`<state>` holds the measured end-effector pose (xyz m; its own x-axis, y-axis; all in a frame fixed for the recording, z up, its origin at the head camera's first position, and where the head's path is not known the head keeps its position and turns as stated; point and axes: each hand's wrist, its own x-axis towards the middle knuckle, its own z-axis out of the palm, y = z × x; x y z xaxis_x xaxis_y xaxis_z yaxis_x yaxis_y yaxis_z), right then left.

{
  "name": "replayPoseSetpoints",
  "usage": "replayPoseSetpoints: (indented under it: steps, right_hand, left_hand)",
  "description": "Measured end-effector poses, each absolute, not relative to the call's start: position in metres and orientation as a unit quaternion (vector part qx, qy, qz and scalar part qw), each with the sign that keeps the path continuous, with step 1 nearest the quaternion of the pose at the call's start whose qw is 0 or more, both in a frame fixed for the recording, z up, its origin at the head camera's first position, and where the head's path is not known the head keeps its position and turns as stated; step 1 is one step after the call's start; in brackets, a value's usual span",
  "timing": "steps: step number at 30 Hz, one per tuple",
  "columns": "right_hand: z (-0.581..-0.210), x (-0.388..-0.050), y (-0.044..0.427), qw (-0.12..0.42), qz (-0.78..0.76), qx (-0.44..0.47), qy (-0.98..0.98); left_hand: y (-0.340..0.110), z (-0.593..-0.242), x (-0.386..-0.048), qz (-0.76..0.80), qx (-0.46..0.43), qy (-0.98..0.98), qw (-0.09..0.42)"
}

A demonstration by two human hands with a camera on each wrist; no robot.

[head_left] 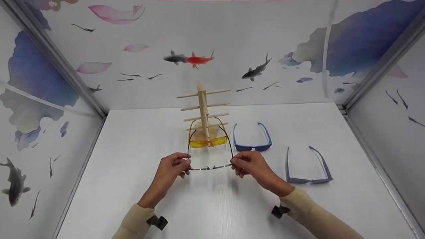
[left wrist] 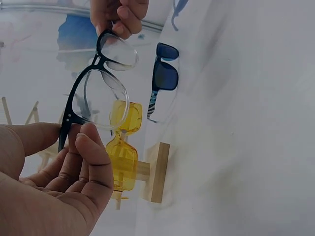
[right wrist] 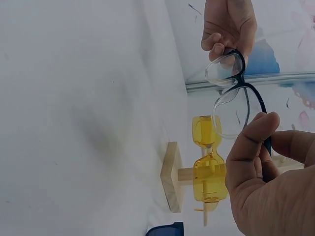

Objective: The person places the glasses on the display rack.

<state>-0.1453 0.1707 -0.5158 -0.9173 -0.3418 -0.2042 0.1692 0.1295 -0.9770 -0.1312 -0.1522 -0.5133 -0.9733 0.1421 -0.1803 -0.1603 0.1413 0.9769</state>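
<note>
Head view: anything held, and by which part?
Black-and-clear eyeglasses, pinched at the front frame's two outer corners, near the temple joints: left hand at the left corner, right hand at the right.

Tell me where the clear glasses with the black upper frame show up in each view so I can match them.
Head: clear glasses, just below centre, held between left hand and right hand.
Left wrist: clear glasses, upper left of centre.
Right wrist: clear glasses, upper right of centre.
Shared landmark: wooden stand, in all three.
</note>
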Motion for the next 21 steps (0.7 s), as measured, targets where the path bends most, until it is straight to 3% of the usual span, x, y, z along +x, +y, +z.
replayPoseSetpoints:
  steps: [21]
  right_hand:
    - [-0.496, -0.164, 0.166, 0.184, -0.668, -0.074, 0.717]
  left_hand:
    - [-0.154, -0.498, -0.148, 0.676, -0.013, 0.731, 0.095]
